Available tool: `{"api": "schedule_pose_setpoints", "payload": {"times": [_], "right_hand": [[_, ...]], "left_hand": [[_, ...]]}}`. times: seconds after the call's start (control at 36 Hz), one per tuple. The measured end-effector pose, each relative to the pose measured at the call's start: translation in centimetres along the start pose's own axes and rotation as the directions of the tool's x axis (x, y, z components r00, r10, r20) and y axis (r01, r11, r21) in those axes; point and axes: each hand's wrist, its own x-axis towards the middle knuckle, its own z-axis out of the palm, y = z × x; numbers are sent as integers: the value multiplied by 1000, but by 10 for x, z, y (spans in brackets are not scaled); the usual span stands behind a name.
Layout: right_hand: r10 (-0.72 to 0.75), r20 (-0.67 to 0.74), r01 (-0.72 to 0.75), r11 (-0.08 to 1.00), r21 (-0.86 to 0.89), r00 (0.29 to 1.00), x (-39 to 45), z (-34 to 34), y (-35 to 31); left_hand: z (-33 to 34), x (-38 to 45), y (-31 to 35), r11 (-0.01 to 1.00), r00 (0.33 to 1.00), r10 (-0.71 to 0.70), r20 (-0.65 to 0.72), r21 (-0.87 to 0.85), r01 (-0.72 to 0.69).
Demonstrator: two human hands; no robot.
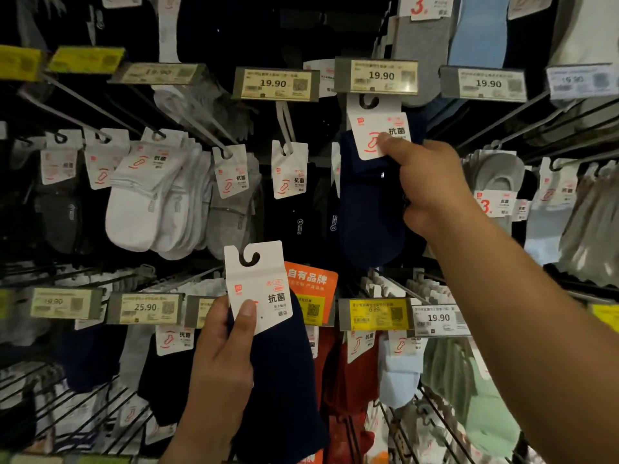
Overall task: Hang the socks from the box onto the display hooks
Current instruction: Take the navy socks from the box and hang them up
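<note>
My right hand [428, 189] grips a navy sock pack [368, 209] by its white header card, raised just under the 19.90 price tag [382, 77] of a display hook. The card's hook slot sits right below that tag; I cannot tell whether it is on the hook. My left hand [221, 360] holds a second navy sock pack [281, 380] lower down, thumb pressed on its white card [258, 283], in front of the lower row. The box is out of view.
Rows of metal display hooks [201, 128] carry white socks [150, 202], grey and black socks. An orange sign [311, 286] and a yellow price tag [375, 314] hang on the lower rail. Red, light blue and green socks hang at the lower right.
</note>
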Motion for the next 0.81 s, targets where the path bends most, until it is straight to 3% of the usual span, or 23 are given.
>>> {"api": "schedule_pose_setpoints", "payload": {"times": [0.44,0.81], "right_hand": [[-3,-9,3,997,-83,1000,13,-4,1],[253,-76,-262,886,-382,965,117,8,90]], "left_hand": [[-2,2,0,999,999,-19,-34,28,20],[11,1,12,999,999,-48,-19,19,48]]}}
